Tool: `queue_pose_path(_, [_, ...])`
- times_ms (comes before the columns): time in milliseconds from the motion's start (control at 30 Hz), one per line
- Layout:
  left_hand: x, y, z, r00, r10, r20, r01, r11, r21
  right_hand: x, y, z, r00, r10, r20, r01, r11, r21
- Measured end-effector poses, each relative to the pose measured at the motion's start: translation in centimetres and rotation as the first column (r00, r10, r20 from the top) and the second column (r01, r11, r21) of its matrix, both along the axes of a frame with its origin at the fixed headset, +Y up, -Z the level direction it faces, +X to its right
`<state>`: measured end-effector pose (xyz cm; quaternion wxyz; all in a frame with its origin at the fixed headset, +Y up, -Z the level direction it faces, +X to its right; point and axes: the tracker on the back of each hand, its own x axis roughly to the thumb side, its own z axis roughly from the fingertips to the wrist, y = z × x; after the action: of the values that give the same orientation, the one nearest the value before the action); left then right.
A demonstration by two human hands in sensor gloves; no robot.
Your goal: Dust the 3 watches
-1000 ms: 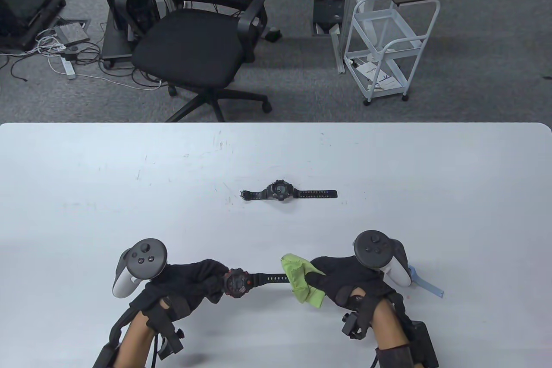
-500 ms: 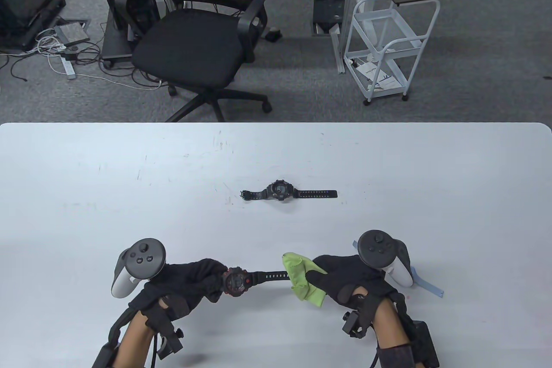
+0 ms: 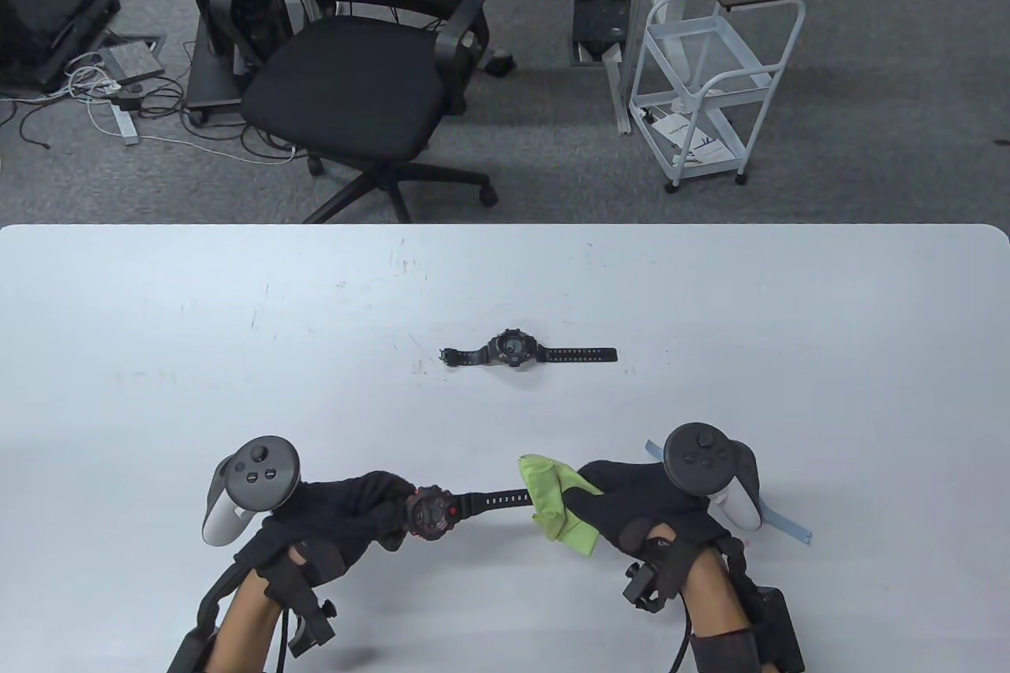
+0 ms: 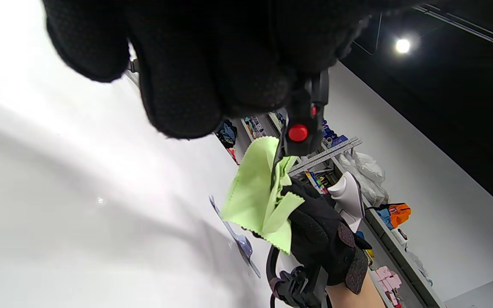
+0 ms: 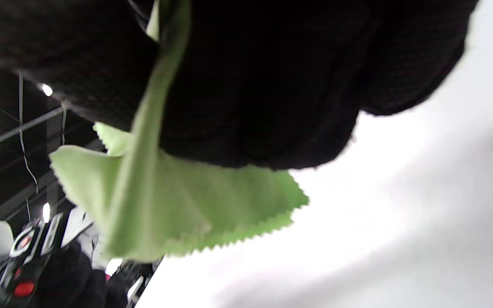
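My left hand (image 3: pixel 355 507) grips a black watch with red trim (image 3: pixel 430 513) by its case, just above the table near the front edge; its red button (image 4: pixel 298 132) shows in the left wrist view. My right hand (image 3: pixel 631 503) pinches a lime-green cloth (image 3: pixel 552 503) folded round the end of that watch's strap (image 3: pixel 497 499). The cloth (image 5: pixel 165 205) fills the right wrist view, and it shows again (image 4: pixel 257 194) in the left wrist view. A second black watch (image 3: pixel 517 351) lies flat at the table's middle. A light-blue watch strap (image 3: pixel 781 523) pokes out from under my right hand.
The white table (image 3: pixel 237 349) spans the lower half of the table view. Beyond its far edge stand a black office chair (image 3: pixel 355 73) and a white trolley (image 3: pixel 710 73) on grey carpet.
My right hand with the cloth has slid a little to the right along the strap, uncovering more of it. The left hand and the watch case have barely moved.
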<state>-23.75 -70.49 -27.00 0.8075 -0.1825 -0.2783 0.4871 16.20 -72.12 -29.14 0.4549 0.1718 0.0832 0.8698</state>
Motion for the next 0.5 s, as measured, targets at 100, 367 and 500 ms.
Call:
queue_pose_path(100, [-0.5, 0.2, 0.0, 0.999, 0.024, -0.028, -0.023, 1.000, 0.010, 0.6, 0.4, 0.1, 0.999, -0.033, 0.042, 0.032, 0.999, 0.036])
queue_pose_path(367, [-1.7, 0.7, 0.2, 0.969, 0.143, -0.203, -0.122, 0.986, 0.115, -3.9, 2.7, 2.4, 0.983, 0.176, -0.054, -0.157, 0.954, 0.254])
queue_pose_path(500, [-1.9, 0.9, 0.4, 0.945, 0.208, -0.254, -0.169, 0.971, 0.166, -8.5, 2.9, 4.8, 0.904, 0.400, -0.149, -0.321, 0.867, 0.382])
